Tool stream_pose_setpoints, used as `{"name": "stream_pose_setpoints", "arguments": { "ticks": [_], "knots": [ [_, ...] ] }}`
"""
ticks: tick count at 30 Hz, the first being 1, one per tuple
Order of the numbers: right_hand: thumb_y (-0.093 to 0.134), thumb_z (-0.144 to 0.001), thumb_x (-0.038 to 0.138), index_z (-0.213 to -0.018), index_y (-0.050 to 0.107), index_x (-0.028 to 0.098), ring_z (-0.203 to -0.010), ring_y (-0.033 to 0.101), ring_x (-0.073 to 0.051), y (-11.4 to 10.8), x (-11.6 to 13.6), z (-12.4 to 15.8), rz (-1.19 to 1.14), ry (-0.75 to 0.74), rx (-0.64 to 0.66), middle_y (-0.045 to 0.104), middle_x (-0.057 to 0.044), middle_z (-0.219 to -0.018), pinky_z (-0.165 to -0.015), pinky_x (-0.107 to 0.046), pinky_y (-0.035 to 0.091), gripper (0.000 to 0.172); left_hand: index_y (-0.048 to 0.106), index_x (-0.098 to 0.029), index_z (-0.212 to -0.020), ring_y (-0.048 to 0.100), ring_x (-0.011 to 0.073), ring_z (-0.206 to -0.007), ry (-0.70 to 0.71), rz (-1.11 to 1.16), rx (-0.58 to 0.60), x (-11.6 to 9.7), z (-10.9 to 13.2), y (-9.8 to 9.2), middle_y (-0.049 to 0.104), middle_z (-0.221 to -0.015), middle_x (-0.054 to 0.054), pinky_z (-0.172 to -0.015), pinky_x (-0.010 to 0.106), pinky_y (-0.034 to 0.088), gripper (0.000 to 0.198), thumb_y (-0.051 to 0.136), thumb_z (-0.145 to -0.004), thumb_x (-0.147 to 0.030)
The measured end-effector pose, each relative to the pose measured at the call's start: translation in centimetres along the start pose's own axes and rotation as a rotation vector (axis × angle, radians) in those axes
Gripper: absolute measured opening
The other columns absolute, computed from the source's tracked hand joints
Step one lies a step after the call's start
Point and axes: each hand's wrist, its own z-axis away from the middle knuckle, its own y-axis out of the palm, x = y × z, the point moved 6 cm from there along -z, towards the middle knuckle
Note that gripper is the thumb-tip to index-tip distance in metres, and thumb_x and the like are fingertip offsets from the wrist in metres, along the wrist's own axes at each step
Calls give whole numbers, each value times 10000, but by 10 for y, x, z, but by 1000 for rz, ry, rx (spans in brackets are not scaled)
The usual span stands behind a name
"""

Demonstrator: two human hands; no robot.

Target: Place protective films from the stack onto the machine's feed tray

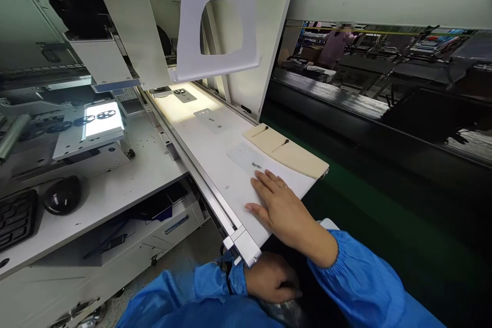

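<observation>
My right hand (282, 210) lies with its fingers stretched out at the near end of a white conveyor belt (246, 210). Its fingertips meet the near edge of a clear, thin phone-back-shaped sheet (241, 156) with small black print. Further up the belt lies a second clear sheet (207, 120). A grey sheet (186, 95) with a black round camera pattern sits beyond it, under bright light. Below the belt's end, my left hand (272, 277) is curled closed; its fingertips are partly hidden, and what they hold, if anything, does not show.
A cream side board (286, 149) with two black knobs flanks the belt's right side. A white panel with a cut-out (219, 64) hangs over it. At left are a mouse (62, 196), a keyboard (17, 218) and a lit screen (103, 119). A person (334, 46) stands far off.
</observation>
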Motion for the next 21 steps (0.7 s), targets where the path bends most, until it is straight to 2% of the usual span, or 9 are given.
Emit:
{"name": "stream_pose_setpoints", "arguments": {
  "ticks": [9, 17, 21],
  "knots": [
    [464, -970, 551, -1417, 512, 52, -1414, 371, -385, 1, -11, -18, -58, 39, 18, 429, -234, -1508, -1137, -581, 372, 671, 726, -205, -910, 748, 211, -848, 6, -29, 51, 9, -4, 9, 790, -881, 32, -734, 258, 548, 132, 685, -877, -326],
    [476, -972, 528, -1422, 502, 48, -1413, 371, -387, -1, -9, -18, -52, 35, 9, 427, -241, -1504, -1121, -597, 387, 658, 726, -206, -898, 748, 211, -877, -29, -2, 41, 8, -3, 7, 788, -900, 31, -755, 251, 542, 128, 676, -870, -320],
    [497, -970, 497, -1408, 510, 30, -1413, 364, -389, -8, -2, -6, -35, 3, -26, 420, -235, -1508, -1138, -590, 368, 641, 732, -201, -885, 745, 213, -893, -34, 12, 39, 7, -4, 8, 788, -917, 38, -754, 248, 535, 125, 671, -862, -307]
  ]
}}
